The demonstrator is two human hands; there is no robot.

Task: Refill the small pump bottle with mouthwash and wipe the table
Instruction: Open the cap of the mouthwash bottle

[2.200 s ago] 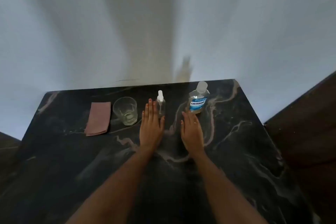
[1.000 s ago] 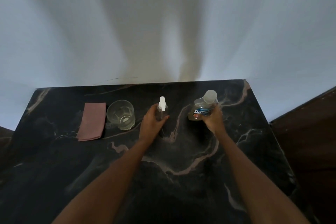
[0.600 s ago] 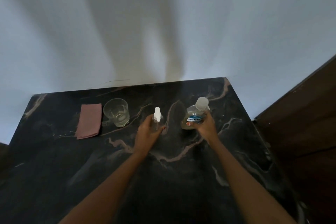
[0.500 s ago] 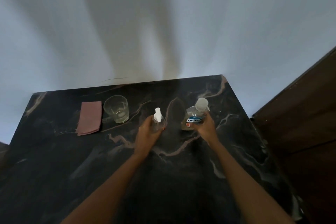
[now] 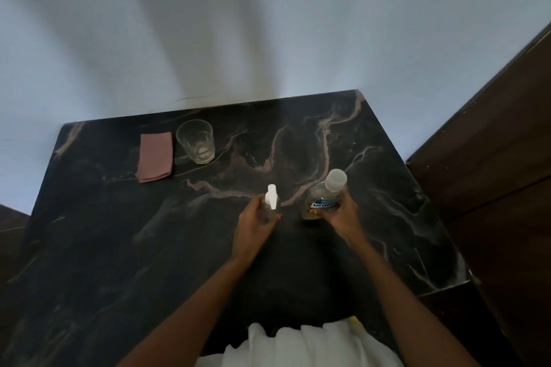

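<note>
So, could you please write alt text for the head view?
The left hand grips a small pump bottle and the right hand a capped mouthwash bottle, over a dark marble table; a glass and pink cloth sit back left.

wall [image 5: 268, 24]: pale, shadow-streaked; right: dark wooden panel [image 5: 492, 143]; light: dim

Both bare forearms reach forward. The left hand [image 5: 255, 219] grips the pump bottle [image 5: 272, 199]; the right hand [image 5: 341, 216] grips the mouthwash bottle [image 5: 325, 196].
</note>
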